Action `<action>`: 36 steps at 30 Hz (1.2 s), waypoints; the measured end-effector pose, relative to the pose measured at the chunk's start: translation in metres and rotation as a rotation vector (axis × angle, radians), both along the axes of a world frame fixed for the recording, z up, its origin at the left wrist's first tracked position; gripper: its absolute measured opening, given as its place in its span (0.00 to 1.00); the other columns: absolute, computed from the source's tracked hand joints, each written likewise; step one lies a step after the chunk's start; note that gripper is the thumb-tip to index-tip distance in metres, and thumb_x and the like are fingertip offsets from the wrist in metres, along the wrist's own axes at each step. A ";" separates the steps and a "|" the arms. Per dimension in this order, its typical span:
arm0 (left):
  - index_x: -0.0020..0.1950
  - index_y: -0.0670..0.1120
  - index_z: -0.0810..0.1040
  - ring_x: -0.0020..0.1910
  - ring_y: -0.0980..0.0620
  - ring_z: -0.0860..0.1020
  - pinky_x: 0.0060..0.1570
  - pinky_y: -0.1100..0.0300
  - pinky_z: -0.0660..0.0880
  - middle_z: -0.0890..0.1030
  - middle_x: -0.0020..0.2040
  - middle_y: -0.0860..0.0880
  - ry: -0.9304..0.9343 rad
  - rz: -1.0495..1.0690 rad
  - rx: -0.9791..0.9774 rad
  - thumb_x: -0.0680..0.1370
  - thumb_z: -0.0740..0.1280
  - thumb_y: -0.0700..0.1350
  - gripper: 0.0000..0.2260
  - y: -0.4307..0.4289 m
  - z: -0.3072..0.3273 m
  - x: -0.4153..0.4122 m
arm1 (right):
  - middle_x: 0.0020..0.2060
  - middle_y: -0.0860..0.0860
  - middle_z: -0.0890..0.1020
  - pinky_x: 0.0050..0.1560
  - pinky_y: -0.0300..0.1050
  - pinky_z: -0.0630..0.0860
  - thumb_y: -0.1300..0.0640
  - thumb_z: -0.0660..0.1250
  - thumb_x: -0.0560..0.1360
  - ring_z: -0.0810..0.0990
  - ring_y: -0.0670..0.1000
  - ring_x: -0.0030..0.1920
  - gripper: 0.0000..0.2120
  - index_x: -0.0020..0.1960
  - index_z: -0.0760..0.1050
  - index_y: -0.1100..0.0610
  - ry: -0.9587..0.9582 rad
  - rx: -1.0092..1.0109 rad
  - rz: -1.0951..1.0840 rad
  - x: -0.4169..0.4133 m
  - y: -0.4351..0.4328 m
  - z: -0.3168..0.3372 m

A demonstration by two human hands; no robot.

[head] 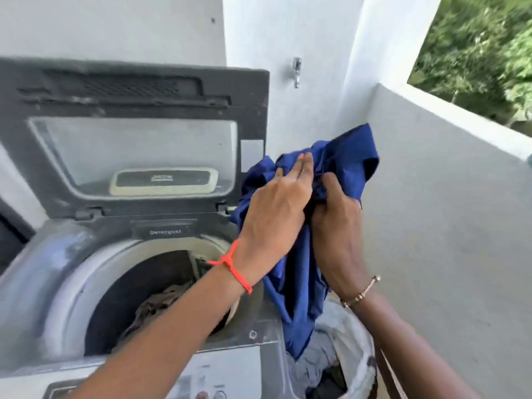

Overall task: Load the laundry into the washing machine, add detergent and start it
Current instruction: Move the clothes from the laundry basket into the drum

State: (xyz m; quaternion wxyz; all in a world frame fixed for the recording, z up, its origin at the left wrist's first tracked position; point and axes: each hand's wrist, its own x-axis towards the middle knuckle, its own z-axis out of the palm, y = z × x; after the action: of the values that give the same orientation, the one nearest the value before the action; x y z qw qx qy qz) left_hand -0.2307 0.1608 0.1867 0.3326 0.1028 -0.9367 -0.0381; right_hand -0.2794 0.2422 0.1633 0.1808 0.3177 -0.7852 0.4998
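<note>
A top-loading grey washing machine (57,283) stands at the left with its lid (129,133) raised upright. Brownish clothes (161,300) lie in the drum. A blue garment (299,298) hangs in the air to the right of the drum, above a white laundry basket (361,338). My right hand (336,226) grips the bunched top of the blue garment. My left hand (276,203), with a red string at the wrist, lies against the garment with fingers straight. A flap marked "Detergent" (165,232) sits behind the drum opening.
The basket holds grey and dark clothes (319,367). A metal tap (296,71) sticks out of the white wall behind. A low white parapet wall (449,168) runs along the right, with green trees beyond. The machine's control panel (213,378) is at the bottom edge.
</note>
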 end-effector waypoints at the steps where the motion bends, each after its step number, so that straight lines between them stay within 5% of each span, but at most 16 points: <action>1: 0.72 0.36 0.62 0.55 0.34 0.77 0.45 0.47 0.75 0.74 0.66 0.39 0.068 0.027 -0.045 0.67 0.59 0.25 0.33 -0.011 0.018 0.011 | 0.25 0.44 0.62 0.27 0.35 0.61 0.75 0.54 0.66 0.64 0.42 0.27 0.12 0.37 0.61 0.58 0.048 -0.028 0.032 0.008 -0.012 0.017; 3: 0.68 0.34 0.67 0.36 0.37 0.81 0.25 0.54 0.73 0.82 0.47 0.37 0.111 0.060 -0.077 0.59 0.65 0.23 0.36 -0.036 0.048 0.038 | 0.25 0.45 0.62 0.27 0.38 0.60 0.73 0.53 0.65 0.62 0.46 0.28 0.10 0.37 0.62 0.59 0.124 -0.074 0.111 0.024 -0.037 0.045; 5: 0.68 0.35 0.68 0.25 0.42 0.77 0.17 0.61 0.66 0.82 0.37 0.40 0.152 0.123 -0.123 0.56 0.69 0.26 0.40 -0.063 0.059 0.064 | 0.25 0.48 0.65 0.28 0.45 0.61 0.71 0.52 0.64 0.60 0.49 0.28 0.07 0.38 0.64 0.62 0.150 -0.078 0.182 0.038 -0.065 0.062; 8: 0.70 0.39 0.68 0.34 0.44 0.82 0.19 0.60 0.70 0.84 0.49 0.43 0.197 0.285 -0.195 0.59 0.75 0.38 0.39 -0.103 0.049 0.098 | 0.28 0.54 0.71 0.32 0.54 0.67 0.68 0.50 0.65 0.66 0.57 0.29 0.08 0.39 0.66 0.62 0.160 -0.047 0.278 0.058 -0.109 0.060; 10: 0.67 0.40 0.72 0.44 0.47 0.83 0.27 0.58 0.76 0.82 0.57 0.44 0.176 0.355 -0.260 0.65 0.68 0.43 0.30 -0.135 0.018 0.112 | 0.33 0.60 0.76 0.33 0.58 0.70 0.67 0.50 0.65 0.72 0.62 0.32 0.11 0.42 0.69 0.64 0.158 0.005 0.339 0.072 -0.141 0.040; 12: 0.64 0.38 0.75 0.46 0.47 0.83 0.30 0.57 0.78 0.80 0.59 0.43 0.096 0.417 -0.256 0.69 0.61 0.44 0.24 -0.168 -0.024 0.123 | 0.38 0.62 0.78 0.34 0.59 0.72 0.67 0.50 0.66 0.76 0.64 0.35 0.14 0.47 0.71 0.65 0.113 0.086 0.402 0.083 -0.175 0.008; 15: 0.63 0.36 0.75 0.44 0.46 0.83 0.28 0.58 0.77 0.79 0.60 0.41 -0.088 0.469 -0.160 0.67 0.68 0.40 0.24 -0.203 -0.088 0.138 | 0.45 0.63 0.78 0.40 0.59 0.72 0.69 0.52 0.70 0.77 0.65 0.42 0.13 0.51 0.71 0.64 -0.007 0.267 0.440 0.095 -0.218 -0.050; 19: 0.55 0.38 0.81 0.27 0.50 0.80 0.21 0.64 0.71 0.84 0.49 0.44 -0.362 0.516 -0.022 0.53 0.80 0.45 0.31 -0.231 -0.149 0.150 | 0.52 0.62 0.76 0.40 0.55 0.65 0.71 0.54 0.73 0.75 0.66 0.47 0.15 0.58 0.69 0.62 -0.099 0.588 0.430 0.104 -0.254 -0.131; 23: 0.46 0.43 0.83 0.27 0.49 0.79 0.28 0.57 0.73 0.83 0.33 0.47 -0.485 0.492 0.029 0.51 0.81 0.44 0.24 -0.240 -0.190 0.151 | 0.54 0.61 0.75 0.47 0.54 0.67 0.68 0.55 0.74 0.75 0.64 0.52 0.17 0.62 0.68 0.61 -0.204 0.738 0.498 0.114 -0.262 -0.191; 26: 0.33 0.46 0.80 0.22 0.51 0.77 0.27 0.61 0.71 0.77 0.22 0.48 -0.483 0.462 0.019 0.54 0.79 0.40 0.12 -0.242 -0.194 0.158 | 0.51 0.60 0.78 0.49 0.54 0.70 0.63 0.52 0.70 0.76 0.62 0.52 0.18 0.58 0.71 0.62 -0.318 0.676 0.568 0.130 -0.269 -0.203; 29: 0.31 0.45 0.78 0.22 0.50 0.76 0.23 0.63 0.70 0.76 0.22 0.48 -0.419 0.507 0.036 0.61 0.67 0.41 0.02 -0.253 -0.176 0.175 | 0.44 0.63 0.80 0.45 0.56 0.70 0.64 0.53 0.67 0.78 0.62 0.45 0.14 0.49 0.72 0.63 -0.367 0.529 0.639 0.146 -0.289 -0.191; 33: 0.39 0.42 0.83 0.24 0.43 0.78 0.21 0.59 0.71 0.79 0.27 0.44 -0.293 0.653 0.093 0.62 0.71 0.35 0.07 -0.277 -0.133 0.211 | 0.40 0.66 0.80 0.42 0.56 0.71 0.68 0.54 0.68 0.72 0.51 0.37 0.11 0.47 0.72 0.65 -0.470 0.272 0.762 0.183 -0.323 -0.151; 36: 0.48 0.39 0.83 0.27 0.38 0.79 0.23 0.53 0.73 0.80 0.31 0.37 -0.155 0.811 0.095 0.65 0.69 0.36 0.13 -0.300 -0.106 0.241 | 0.44 0.66 0.82 0.48 0.51 0.73 0.68 0.53 0.67 0.80 0.59 0.44 0.15 0.50 0.74 0.66 -0.531 0.103 0.846 0.213 -0.353 -0.119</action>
State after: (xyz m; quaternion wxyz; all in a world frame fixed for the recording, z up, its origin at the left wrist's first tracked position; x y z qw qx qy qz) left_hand 0.0105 -0.1389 0.0807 0.2442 0.4814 -0.8396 0.0604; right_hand -0.0662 -0.1108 0.0441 -0.2596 0.4785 -0.6302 0.5537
